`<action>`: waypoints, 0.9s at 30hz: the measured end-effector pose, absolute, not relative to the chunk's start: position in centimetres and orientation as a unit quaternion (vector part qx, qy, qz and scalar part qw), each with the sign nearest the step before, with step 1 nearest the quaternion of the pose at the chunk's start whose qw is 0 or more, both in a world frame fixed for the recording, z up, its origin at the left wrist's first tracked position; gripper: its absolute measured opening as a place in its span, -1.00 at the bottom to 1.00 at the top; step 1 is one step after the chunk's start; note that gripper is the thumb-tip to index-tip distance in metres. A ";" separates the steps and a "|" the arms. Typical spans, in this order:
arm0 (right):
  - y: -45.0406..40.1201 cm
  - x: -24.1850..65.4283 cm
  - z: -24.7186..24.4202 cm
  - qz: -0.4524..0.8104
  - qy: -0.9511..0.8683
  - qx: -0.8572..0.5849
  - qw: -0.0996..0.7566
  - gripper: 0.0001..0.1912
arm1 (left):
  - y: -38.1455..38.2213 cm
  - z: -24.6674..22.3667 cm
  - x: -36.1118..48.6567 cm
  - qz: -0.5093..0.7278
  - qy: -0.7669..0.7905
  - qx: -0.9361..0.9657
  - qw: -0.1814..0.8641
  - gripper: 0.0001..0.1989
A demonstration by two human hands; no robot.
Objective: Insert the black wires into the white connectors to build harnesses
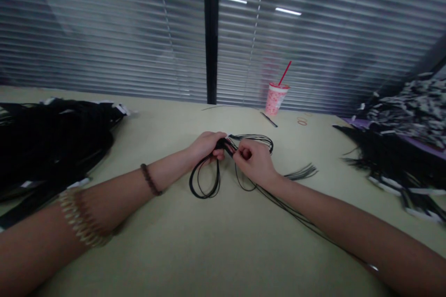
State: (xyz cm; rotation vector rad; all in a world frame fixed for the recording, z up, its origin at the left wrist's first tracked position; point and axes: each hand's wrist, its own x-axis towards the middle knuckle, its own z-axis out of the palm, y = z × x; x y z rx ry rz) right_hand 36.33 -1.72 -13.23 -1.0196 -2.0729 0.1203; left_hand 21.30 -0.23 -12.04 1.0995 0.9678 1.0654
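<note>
A bundle of thin black cables (205,195) hangs in a loop from my left hand (211,145), whose fingers are wrapped round it over the middle of the table. Close on its right, my right hand (256,160) pinches part of the same bundle, thumb against fingers. More strands curve behind the right hand, and their loose ends fan out on the table beyond the wrist. One long strand runs under the right forearm toward the lower right, where a small shiny tip shows. What exactly lies between the right fingertips is hidden.
A dark heap of black cables with white ends (55,144) covers the table's left side. At the right are more black cables (393,162) and a black-and-white pile (411,106). A pink cup with a straw (277,98), a thin dark tool (269,119) and rubber bands (302,121) are at the back.
</note>
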 end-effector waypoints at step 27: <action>-1.1 36.1 -13.4 0.055 -0.837 -0.448 0.309 -0.85 | -0.8 -12.3 21.4 0.379 0.427 0.611 0.549 -0.75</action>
